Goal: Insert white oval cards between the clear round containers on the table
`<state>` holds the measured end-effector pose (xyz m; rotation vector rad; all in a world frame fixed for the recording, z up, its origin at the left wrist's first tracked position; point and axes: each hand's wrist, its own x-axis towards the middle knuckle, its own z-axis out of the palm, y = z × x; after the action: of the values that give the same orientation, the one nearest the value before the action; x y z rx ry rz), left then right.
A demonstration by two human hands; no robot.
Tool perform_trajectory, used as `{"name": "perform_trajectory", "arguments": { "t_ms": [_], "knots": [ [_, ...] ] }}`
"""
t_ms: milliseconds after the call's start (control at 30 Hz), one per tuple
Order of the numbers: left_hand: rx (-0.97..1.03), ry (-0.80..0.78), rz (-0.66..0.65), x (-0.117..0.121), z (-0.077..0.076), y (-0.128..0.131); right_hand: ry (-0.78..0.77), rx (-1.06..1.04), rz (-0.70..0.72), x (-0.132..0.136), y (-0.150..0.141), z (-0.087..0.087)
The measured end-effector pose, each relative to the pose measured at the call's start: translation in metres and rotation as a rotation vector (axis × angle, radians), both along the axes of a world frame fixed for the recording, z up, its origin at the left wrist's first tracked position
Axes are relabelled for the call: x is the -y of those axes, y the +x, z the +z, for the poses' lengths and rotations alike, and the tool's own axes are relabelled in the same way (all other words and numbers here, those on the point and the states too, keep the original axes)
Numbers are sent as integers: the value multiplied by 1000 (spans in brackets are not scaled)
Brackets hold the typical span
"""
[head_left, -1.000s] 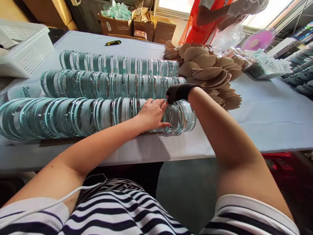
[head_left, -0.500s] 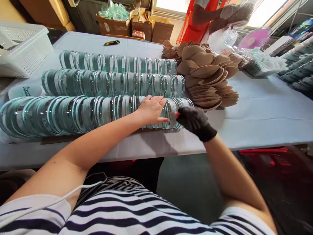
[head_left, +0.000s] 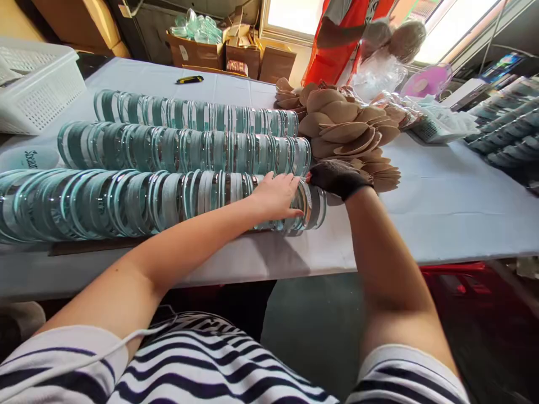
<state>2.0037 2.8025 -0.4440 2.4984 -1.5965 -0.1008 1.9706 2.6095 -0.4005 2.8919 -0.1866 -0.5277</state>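
Three long rows of nested, clear round pieces with teal rims lie on the table, and my hands are at the right end of the nearest row (head_left: 126, 202). My bare left hand (head_left: 278, 196) rests across the top of that row, fingers stretched and thumb apart on its near side. In a dark striped glove, my right hand (head_left: 334, 178) is at the upper rim of the end piece, its fingers curled together. What it grips, if anything, is hidden. Just beyond it is a heap of brown, thin oval cup-shaped pads (head_left: 347, 132). Behind lie the middle row (head_left: 181, 147) and the far row (head_left: 193, 114).
A yellow-and-black cutter (head_left: 189, 79) lies near the table's far edge. White perforated baskets stand at the left (head_left: 46, 92) and right (head_left: 446, 123). Cardboard boxes (head_left: 196, 54) are behind the table. Another person in a red vest (head_left: 337, 47) handles clear plastic at the back.
My right hand has moved up to the upper rim of the end piece. My left hand stays on the row. The view has shifted slightly, and the other person's hands have moved.
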Motion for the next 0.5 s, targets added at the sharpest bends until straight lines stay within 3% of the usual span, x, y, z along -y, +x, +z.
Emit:
{"name": "perform_trajectory", "arguments": {
  "t_ms": [67,133,233,367,433,500],
  "knots": [
    [14,10,-11,5,-7,-2,-10,-216,72,0,43,2],
    [38,12,-21,6,-12,-1,-14,-300,153,-8,70,-2],
    [51,42,-18,5,-14,0,-62,-264,209,-18,69,1],
    [10,5,0,5,-12,0,-23,58,201,-9,0,8],
    [-3,-27,2,5,-12,-1,95,254,158,-4,-50,-5],
    [-3,-45,-5,4,-13,-1,239,461,88,-6,-95,-36]
  ]
}}
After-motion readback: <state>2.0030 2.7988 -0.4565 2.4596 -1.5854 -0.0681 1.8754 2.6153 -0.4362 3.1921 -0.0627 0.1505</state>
